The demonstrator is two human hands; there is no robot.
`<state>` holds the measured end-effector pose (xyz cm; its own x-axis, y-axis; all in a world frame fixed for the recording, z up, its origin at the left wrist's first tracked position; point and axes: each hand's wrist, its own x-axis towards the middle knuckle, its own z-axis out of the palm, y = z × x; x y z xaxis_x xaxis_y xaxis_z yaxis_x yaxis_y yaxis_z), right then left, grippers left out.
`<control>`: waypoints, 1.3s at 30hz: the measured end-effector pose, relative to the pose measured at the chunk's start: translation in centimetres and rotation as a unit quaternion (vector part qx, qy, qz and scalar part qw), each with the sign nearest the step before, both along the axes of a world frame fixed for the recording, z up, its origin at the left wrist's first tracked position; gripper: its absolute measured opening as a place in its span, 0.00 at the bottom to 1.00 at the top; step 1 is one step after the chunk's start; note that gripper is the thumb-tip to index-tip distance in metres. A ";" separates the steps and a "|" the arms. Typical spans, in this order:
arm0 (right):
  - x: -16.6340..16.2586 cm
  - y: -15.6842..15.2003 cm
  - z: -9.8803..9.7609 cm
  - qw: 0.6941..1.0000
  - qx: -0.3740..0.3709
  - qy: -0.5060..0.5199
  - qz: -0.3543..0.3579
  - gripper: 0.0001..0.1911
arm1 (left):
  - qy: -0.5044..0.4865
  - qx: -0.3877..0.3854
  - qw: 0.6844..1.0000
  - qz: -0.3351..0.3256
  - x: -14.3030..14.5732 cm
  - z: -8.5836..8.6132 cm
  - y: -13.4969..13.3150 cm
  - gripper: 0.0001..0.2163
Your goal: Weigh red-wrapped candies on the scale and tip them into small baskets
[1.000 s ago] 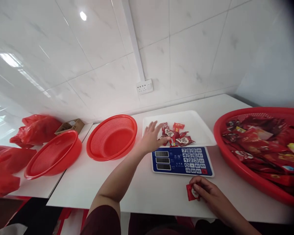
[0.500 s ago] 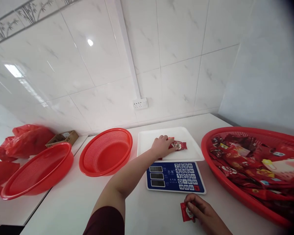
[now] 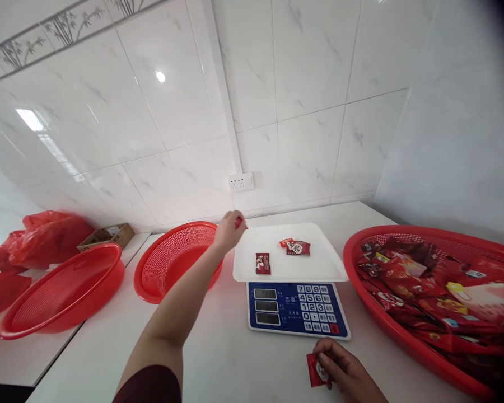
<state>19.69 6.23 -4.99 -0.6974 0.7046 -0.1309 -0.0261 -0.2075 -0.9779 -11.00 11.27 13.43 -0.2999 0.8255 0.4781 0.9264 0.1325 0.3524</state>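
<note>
My left hand [image 3: 229, 229] is closed round red candy packets, raised between the near red mesh basket [image 3: 163, 263] and the white scale tray [image 3: 323, 263]. On the tray lie a dark red packet [image 3: 262, 263] and two more packets [image 3: 296, 247]. The scale's blue keypad panel [image 3: 296, 309] faces me. My right hand [image 3: 340, 372] rests on the white table by the front edge, fingers pinched on one red candy packet [image 3: 315, 369].
A large red basket [image 3: 403, 330] full of several red packets sits at the right. A second red mesh basket [image 3: 59, 291] is at the left, with red plastic bags [image 3: 46, 235] and a small cardboard box [image 3: 105, 235] behind it. A wall socket [image 3: 241, 181] is above the scale.
My left hand closed on a bunch of packets on the scale tray and lifted them leftward toward the near basket. Fewer packets lie on the tray. The right hand stayed put.
</note>
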 end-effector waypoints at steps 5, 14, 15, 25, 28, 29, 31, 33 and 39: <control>-0.2 -0.6 0.7 0.999 -0.018 0.019 -0.039 0.22 | -0.018 -0.062 0.992 0.108 -5.5 0.3 -5.6 0.08; -0.7 -0.8 1.3 0.997 -0.046 0.032 -0.051 0.22 | 0.007 -0.169 0.983 0.074 -2.6 -2.6 -5.3 0.23; -0.6 -0.8 1.2 0.997 -0.048 0.033 -0.052 0.22 | 0.013 -0.168 0.985 0.038 -1.1 -3.0 -4.6 0.24; -0.7 -0.7 0.6 0.996 -0.046 0.036 -0.066 0.24 | 0.010 -0.249 0.943 -0.221 8.7 -6.5 4.3 0.35; -0.8 -0.9 0.6 0.996 -0.042 0.032 -0.071 0.26 | 0.033 -0.220 0.949 -0.222 10.3 -6.7 6.7 0.27; -0.8 -0.8 0.5 0.996 -0.039 0.029 -0.072 0.26 | 0.039 -0.209 0.952 -0.219 10.7 -6.8 7.2 0.25; -0.8 -0.6 0.3 0.997 -0.031 0.026 -0.070 0.27 | 0.048 -0.188 0.960 -0.203 11.3 -6.9 8.0 0.22; -0.7 -0.2 -0.1 0.998 -0.023 0.017 -0.051 0.27 | 0.052 -0.173 0.966 -0.184 11.3 -7.0 8.3 0.21; -0.6 0.3 -0.9 0.999 -0.033 0.008 -0.015 0.28 | 0.045 -0.153 0.978 -0.139 9.0 -6.4 7.6 0.18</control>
